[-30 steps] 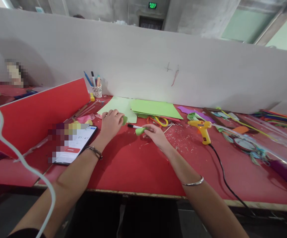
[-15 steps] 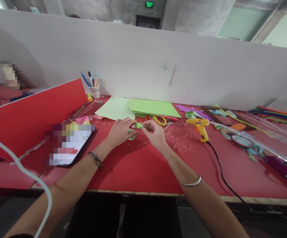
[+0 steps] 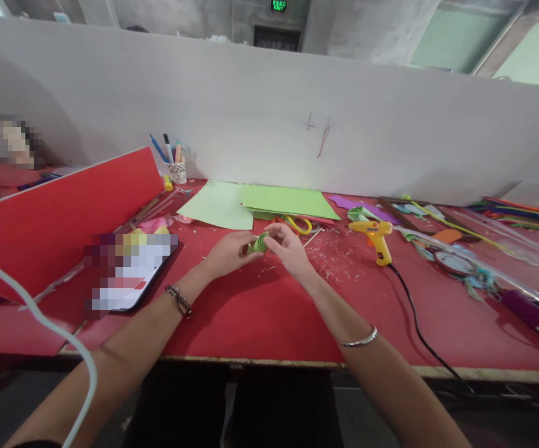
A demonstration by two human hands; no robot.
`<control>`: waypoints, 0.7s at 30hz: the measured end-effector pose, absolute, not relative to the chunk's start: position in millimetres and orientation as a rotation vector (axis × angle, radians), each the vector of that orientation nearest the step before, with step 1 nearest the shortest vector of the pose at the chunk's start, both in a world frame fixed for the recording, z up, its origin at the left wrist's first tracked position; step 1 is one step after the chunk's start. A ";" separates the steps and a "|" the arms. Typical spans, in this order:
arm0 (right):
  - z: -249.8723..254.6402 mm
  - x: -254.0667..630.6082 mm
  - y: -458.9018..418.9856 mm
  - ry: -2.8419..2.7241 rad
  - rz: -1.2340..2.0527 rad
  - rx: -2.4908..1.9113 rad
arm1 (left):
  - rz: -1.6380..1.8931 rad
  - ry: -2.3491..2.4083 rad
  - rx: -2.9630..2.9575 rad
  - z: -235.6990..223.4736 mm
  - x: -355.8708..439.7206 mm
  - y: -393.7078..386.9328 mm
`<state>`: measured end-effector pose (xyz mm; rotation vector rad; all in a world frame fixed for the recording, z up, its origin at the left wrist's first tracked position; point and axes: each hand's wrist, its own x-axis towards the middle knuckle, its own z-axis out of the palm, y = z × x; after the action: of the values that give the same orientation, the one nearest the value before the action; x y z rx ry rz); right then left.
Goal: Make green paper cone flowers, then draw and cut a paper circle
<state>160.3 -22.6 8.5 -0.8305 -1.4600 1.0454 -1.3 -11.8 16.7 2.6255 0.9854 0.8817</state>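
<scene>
A small green paper piece (image 3: 260,242) with curved dark lines on it is held between both hands, above the red table. My left hand (image 3: 230,252) grips it from the left, its fingers curled round that side. From the right, my right hand (image 3: 288,247) pinches the other side between thumb and fingers. Parts of the paper are hidden behind the fingers. Just beyond the hands lie yellow-handled scissors (image 3: 299,224), partly under a stack of green paper sheets (image 3: 285,200).
A yellow glue gun (image 3: 375,238) with a black cord lies to the right. At left are a phone (image 3: 143,274) and a leaning red board (image 3: 73,218). A pen cup (image 3: 176,172) stands at the back. A purple power strip (image 3: 530,314) lies far right. Paper scraps dot the red table (image 3: 260,317).
The green paper piece has been turned between the hands, so its lined, curved face now shows. My right hand has shifted slightly and both hands still hold it.
</scene>
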 end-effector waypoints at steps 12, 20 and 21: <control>6.4 167.4 -19.3 -1.784 0.716 -0.914 | 0.909 0.988 2.304 14.0 -7.4 -8.1; 7.9 169.4 -20.9 -1.918 0.531 -0.902 | 0.910 1.007 2.303 13.2 -11.3 -4.0; 8.6 169.4 -21.5 -1.926 0.514 -0.896 | 0.914 1.013 2.305 12.8 -11.8 -3.5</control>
<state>169.4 -21.5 8.6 -0.8961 -1.9255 0.5142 -11.8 -3.5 12.8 2.3053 1.0128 0.9137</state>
